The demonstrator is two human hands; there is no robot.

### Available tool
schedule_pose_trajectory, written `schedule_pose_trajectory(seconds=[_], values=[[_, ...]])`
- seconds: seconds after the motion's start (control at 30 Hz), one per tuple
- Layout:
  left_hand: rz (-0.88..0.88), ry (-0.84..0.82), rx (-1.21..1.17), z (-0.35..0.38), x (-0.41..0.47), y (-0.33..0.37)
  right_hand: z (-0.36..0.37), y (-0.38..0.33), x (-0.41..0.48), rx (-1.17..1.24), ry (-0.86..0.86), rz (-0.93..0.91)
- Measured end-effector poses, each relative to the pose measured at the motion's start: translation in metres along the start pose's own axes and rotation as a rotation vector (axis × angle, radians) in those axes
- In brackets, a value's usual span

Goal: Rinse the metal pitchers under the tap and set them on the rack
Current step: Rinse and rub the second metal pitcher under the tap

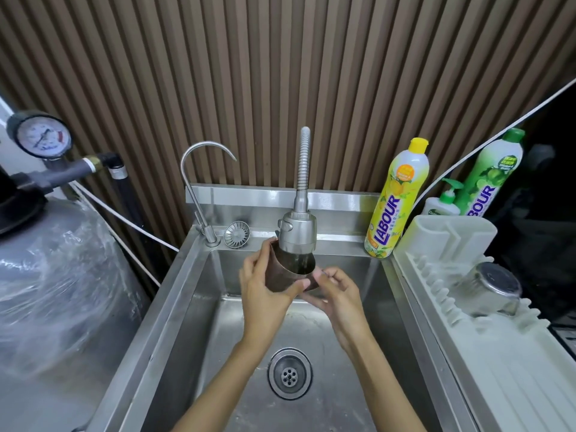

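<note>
Two grips on pitcher (283, 272), my L hand (265, 294) & R hand (338, 296); mouth up under tap (297, 235); rack (417, 275) frame-right, nearer R hand.

Brown and silver
The wall (343, 73) is showing brown vertical stripes, the pitcher (282, 271) is looking dark brown, the sink (174, 307) is shining silver.

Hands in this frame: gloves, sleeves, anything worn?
Nothing worn. The left hand and right hand are both bare, with no gloves. No sleeve shows on either arm down to the bottom edge of the frame. No watch, bracelet or ring is visible.
</note>
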State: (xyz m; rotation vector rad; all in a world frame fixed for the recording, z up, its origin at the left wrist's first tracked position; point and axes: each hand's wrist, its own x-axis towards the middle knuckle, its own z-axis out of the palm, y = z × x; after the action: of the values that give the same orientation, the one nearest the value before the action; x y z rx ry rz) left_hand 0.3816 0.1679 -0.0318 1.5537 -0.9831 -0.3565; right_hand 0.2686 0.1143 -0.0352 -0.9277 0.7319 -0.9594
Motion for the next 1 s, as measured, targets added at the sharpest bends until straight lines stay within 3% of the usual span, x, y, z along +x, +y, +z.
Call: schedule_pose_trajectory(seconds=[0.13,0.27,0.33,0.43,0.57,0.63,0.77,0.83,0.93,1.0], values=[[-0.171,0.021,0.007,0.001,-0.006,-0.007,0.005,-0.021,-0.002,-0.422,0.129,0.031],[-0.285,-0.096,-0.272,0.009,-0.005,-0.014,0.008,-0.034,0.000,-0.824,0.230,-0.142],[-0.276,-0.127,-0.387,0.013,-0.001,-0.012,0.007,-0.031,0.001,-0.706,0.225,-0.192],[-0.166,-0.056,-0.423,0.016,0.005,-0.005,0.006,-0.022,0.005,-0.328,0.124,-0.170],[0.068,0.036,-0.159,0.005,0.005,0.007,0.006,-0.013,0.008,0.139,-0.055,-0.034],[0.091,0.088,-0.011,0.000,0.003,0.008,0.006,-0.011,0.007,0.172,-0.081,0.015],[0.023,0.213,0.165,-0.002,-0.003,0.011,0.007,-0.019,-0.003,-0.097,-0.008,0.052],[-0.046,0.190,0.119,-0.002,-0.008,0.013,0.009,-0.029,-0.007,-0.352,0.114,0.027],[-0.166,0.099,-0.002,0.004,-0.016,0.007,0.012,-0.049,-0.011,-0.925,0.264,-0.170],[-0.222,0.029,-0.159,0.011,-0.016,0.003,0.015,-0.060,-0.017,-1.121,0.296,-0.253]])
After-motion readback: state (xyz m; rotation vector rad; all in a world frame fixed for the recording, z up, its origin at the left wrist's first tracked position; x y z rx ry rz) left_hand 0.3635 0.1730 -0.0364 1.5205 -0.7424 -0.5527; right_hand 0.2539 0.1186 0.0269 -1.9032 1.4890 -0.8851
